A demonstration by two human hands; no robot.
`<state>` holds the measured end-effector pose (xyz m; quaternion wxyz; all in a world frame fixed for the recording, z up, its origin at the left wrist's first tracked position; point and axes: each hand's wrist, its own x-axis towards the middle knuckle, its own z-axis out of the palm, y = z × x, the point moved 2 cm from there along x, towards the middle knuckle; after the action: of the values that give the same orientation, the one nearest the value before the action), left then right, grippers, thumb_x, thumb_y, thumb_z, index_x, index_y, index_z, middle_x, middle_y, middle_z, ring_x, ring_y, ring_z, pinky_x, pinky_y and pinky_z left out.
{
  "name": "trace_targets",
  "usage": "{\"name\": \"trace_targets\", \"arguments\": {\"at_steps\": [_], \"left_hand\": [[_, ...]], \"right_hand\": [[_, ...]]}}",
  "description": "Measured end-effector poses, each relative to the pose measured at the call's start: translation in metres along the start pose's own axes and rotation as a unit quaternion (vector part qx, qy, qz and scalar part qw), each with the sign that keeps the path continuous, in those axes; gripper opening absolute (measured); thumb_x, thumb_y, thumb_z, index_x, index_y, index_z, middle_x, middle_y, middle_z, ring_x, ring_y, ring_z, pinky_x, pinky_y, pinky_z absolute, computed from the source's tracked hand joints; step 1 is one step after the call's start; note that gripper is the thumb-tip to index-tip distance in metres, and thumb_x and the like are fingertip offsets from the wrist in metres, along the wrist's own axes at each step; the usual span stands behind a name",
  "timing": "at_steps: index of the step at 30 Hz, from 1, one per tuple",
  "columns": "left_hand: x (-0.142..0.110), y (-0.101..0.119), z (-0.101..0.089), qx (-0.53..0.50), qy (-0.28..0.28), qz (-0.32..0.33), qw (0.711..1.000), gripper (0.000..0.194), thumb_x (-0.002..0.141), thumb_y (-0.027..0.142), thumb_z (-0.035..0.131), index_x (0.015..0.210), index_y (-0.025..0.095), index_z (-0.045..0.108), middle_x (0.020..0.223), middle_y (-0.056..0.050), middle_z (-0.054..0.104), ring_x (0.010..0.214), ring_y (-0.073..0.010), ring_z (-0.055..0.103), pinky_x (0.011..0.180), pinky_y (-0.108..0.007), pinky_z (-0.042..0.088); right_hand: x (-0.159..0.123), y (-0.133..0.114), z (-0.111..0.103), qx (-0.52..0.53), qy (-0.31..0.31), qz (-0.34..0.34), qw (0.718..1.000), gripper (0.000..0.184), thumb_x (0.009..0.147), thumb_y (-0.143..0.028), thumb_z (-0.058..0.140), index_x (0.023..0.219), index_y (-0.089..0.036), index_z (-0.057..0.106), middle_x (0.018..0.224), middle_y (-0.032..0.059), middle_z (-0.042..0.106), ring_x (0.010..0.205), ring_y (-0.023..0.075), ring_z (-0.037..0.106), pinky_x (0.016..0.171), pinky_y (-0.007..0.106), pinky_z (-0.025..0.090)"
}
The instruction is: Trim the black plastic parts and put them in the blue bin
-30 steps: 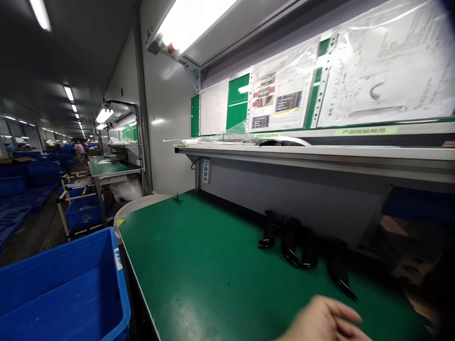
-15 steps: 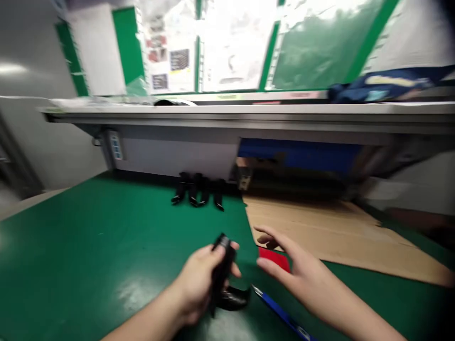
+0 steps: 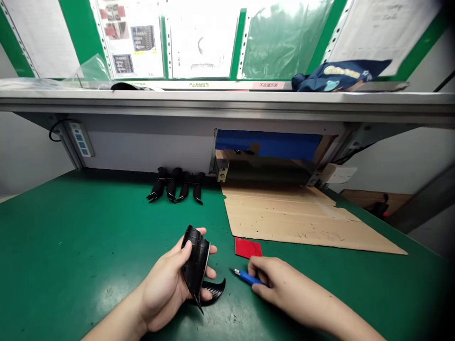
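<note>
A black, curved, glossy plastic part [image 3: 195, 258] tapering to a point rests in my left hand [image 3: 167, 279], thumb over its face and fingers behind it. A second black curved part [image 3: 215, 290] shows behind my left fingers, close to the green table; whether the hand touches it I cannot tell. My right hand [image 3: 279, 284] is closed with thumb and fingers on a blue pen-shaped tool [image 3: 250, 277], low over the table. The tool's metal collar and dark thin tip point left, towards the black part. Its rear end is hidden under the hand.
A red square pad [image 3: 248, 247] lies just beyond my right hand. Behind it a flat cardboard sheet [image 3: 284, 218] covers part of the green table [image 3: 88, 237]. Several black curved parts [image 3: 176, 184] stand along the back, below a shelf [image 3: 177, 102]. A power strip [image 3: 81, 139] hangs at left.
My right hand, open above the table before, has come down and closed on the blue tool. My left hand has turned the black part so its broad face shows. The view has shifted right.
</note>
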<state>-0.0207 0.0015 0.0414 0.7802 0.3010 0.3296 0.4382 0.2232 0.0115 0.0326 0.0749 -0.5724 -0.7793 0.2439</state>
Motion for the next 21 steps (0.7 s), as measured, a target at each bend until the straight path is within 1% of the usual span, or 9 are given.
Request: {"name": "trace_targets", "arguments": {"at_steps": [3, 5, 7, 10, 12, 14, 17, 19, 21], "left_hand": [[0.000, -0.001, 0.000, 0.048, -0.021, -0.024, 0.998, 0.032, 0.094, 0.041, 0.043, 0.105, 0.015, 0.057, 0.119, -0.015, 0.061, 0.073, -0.0150, 0.061, 0.058, -0.026, 0.047], [0.000, -0.003, 0.000, 0.080, -0.046, -0.048, 0.995, 0.034, 0.095, 0.042, 0.041, 0.086, 0.013, 0.055, 0.114, -0.016, 0.063, 0.064, -0.0117, 0.059, 0.056, -0.023, 0.042], [0.000, -0.005, 0.000, 0.125, -0.074, -0.060, 0.988, 0.037, 0.095, 0.042, 0.040, 0.077, 0.012, 0.052, 0.106, -0.015, 0.066, 0.056, -0.0087, 0.057, 0.055, -0.022, 0.039], [-0.002, -0.007, 0.001, 0.207, -0.099, -0.070, 0.971, 0.037, 0.093, 0.042, 0.042, 0.077, 0.012, 0.054, 0.099, -0.012, 0.066, 0.052, -0.0072, 0.054, 0.056, -0.022, 0.038], [-0.005, -0.007, 0.002, 0.267, -0.094, -0.083, 0.956, 0.038, 0.092, 0.045, 0.044, 0.082, 0.012, 0.058, 0.093, -0.008, 0.064, 0.054, -0.0081, 0.054, 0.057, -0.022, 0.039], [-0.007, -0.008, 0.004, 0.316, -0.091, -0.101, 0.939, 0.041, 0.091, 0.049, 0.044, 0.087, 0.012, 0.061, 0.086, -0.004, 0.061, 0.055, -0.0087, 0.054, 0.056, -0.022, 0.039], [-0.010, -0.012, 0.005, 0.339, -0.102, -0.125, 0.927, 0.044, 0.090, 0.052, 0.044, 0.091, 0.013, 0.063, 0.080, -0.002, 0.059, 0.055, -0.0089, 0.053, 0.053, -0.020, 0.037], [-0.011, -0.016, 0.004, 0.340, -0.103, -0.137, 0.925, 0.044, 0.090, 0.053, 0.044, 0.089, 0.013, 0.063, 0.072, -0.001, 0.058, 0.054, -0.0097, 0.053, 0.053, -0.020, 0.036], [-0.011, -0.019, 0.002, 0.347, -0.097, -0.150, 0.921, 0.043, 0.090, 0.054, 0.043, 0.088, 0.015, 0.062, 0.062, 0.000, 0.056, 0.053, -0.0106, 0.052, 0.052, -0.020, 0.035]], "right_hand": [[0.000, 0.007, -0.008, 0.087, 0.025, -0.022, 0.996, 0.021, 0.098, -0.033, 0.041, 0.092, -0.022, 0.057, 0.079, 0.0001, 0.058, 0.069, 0.0167, 0.053, 0.060, 0.024, 0.044], [-0.002, 0.006, -0.009, 0.158, 0.062, -0.038, 0.985, 0.031, 0.102, -0.041, 0.032, 0.108, -0.024, 0.056, 0.085, 0.0018, 0.060, 0.075, 0.0184, 0.057, 0.068, 0.027, 0.049], [-0.004, 0.001, -0.005, 0.179, 0.126, -0.058, 0.974, 0.036, 0.102, -0.045, 0.033, 0.127, -0.025, 0.049, 0.100, 0.0053, 0.062, 0.089, 0.0216, 0.061, 0.077, 0.032, 0.053], [-0.008, -0.016, 0.006, 0.131, 0.181, -0.147, 0.964, 0.035, 0.101, -0.040, 0.039, 0.133, -0.028, 0.046, 0.120, 0.0073, 0.058, 0.108, 0.0239, 0.058, 0.089, 0.035, 0.051], [-0.010, -0.027, 0.014, 0.082, 0.180, -0.222, 0.955, 0.029, 0.102, -0.029, 0.037, 0.128, -0.028, 0.049, 0.114, 0.0065, 0.061, 0.102, 0.0222, 0.061, 0.082, 0.031, 0.054], [-0.011, -0.033, 0.019, 0.046, 0.188, -0.271, 0.943, 0.030, 0.101, -0.019, 0.031, 0.122, -0.026, 0.050, 0.105, 0.0069, 0.062, 0.092, 0.0207, 0.062, 0.075, 0.031, 0.053], [-0.011, -0.033, 0.024, 0.004, 0.202, -0.284, 0.937, 0.033, 0.100, -0.013, 0.024, 0.119, -0.023, 0.049, 0.100, 0.0078, 0.059, 0.086, 0.0204, 0.057, 0.075, 0.034, 0.050], [-0.012, -0.031, 0.026, -0.046, 0.222, -0.274, 0.935, 0.029, 0.103, -0.022, 0.026, 0.123, -0.024, 0.047, 0.102, 0.0083, 0.058, 0.089, 0.0225, 0.056, 0.077, 0.037, 0.047], [-0.013, -0.030, 0.026, -0.101, 0.251, -0.272, 0.924, 0.031, 0.104, -0.042, 0.031, 0.124, -0.024, 0.048, 0.106, 0.0093, 0.058, 0.093, 0.0262, 0.055, 0.077, 0.039, 0.045]]}}
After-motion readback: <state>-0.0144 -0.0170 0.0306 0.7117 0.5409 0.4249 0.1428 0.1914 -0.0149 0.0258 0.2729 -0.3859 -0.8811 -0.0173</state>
